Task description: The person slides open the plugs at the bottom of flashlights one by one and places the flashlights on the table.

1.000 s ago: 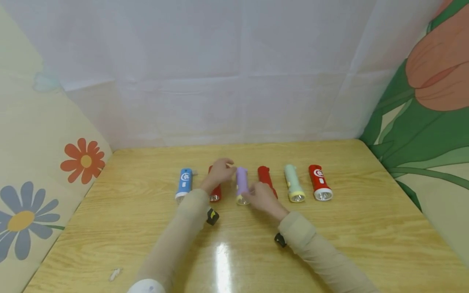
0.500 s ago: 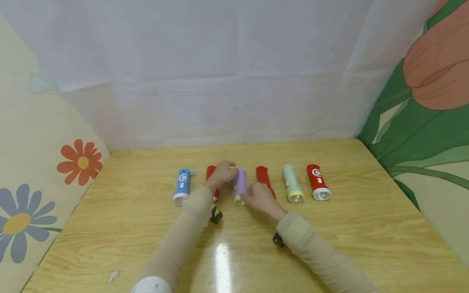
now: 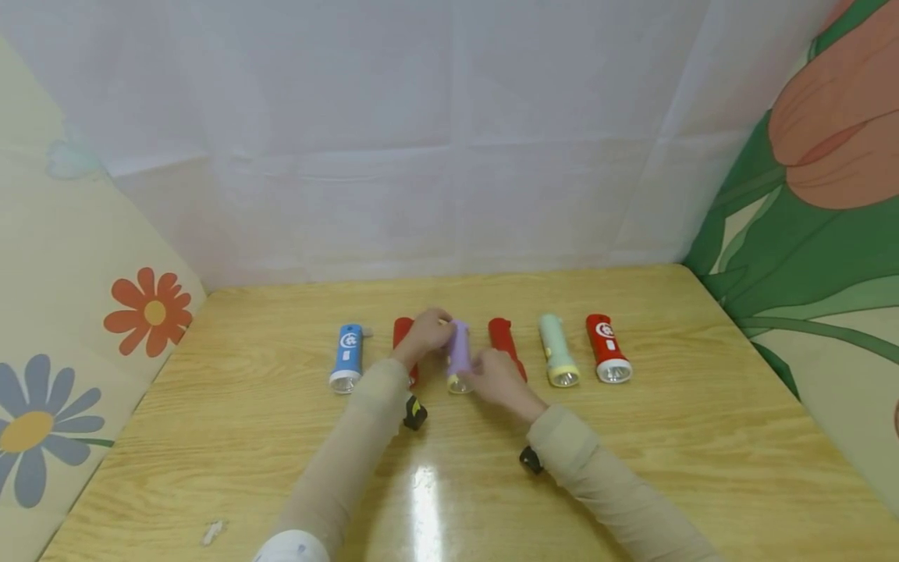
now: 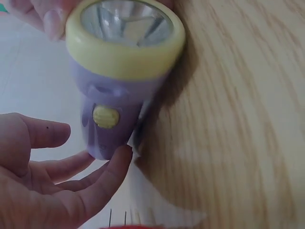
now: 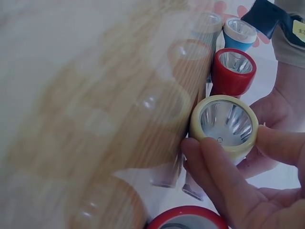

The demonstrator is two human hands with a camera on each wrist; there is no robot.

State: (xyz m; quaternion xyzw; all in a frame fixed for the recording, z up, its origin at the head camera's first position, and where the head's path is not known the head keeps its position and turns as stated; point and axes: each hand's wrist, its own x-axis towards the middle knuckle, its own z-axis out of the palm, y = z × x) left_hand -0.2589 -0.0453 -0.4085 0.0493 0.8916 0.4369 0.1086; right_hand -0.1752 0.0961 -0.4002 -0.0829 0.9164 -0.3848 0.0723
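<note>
A purple flashlight (image 3: 459,347) with a yellow head lies in the middle of a row on the table, lens toward me. My right hand (image 3: 502,378) pinches its yellow rim, with the thumb (image 5: 281,143) on one side and fingertips on the other in the right wrist view. At the far end, my left hand (image 3: 430,332) touches the tail with loosely bent fingers (image 4: 107,183), while the thumb stands off the body. A red flashlight (image 3: 403,329) is partly covered by the left hand. Another red flashlight (image 3: 502,336) lies just beyond the right hand.
At the row's left end lies a blue flashlight (image 3: 347,355) with a white head. To the right are a mint-green flashlight (image 3: 555,343) and a red one with a white head (image 3: 605,343). A white cloth (image 3: 449,195) hangs behind the wooden table (image 3: 632,468).
My left hand has moved slightly right and its fingers have come to the purple flashlight's tail. The right hand stays at the yellow head. The head view has shifted a little.
</note>
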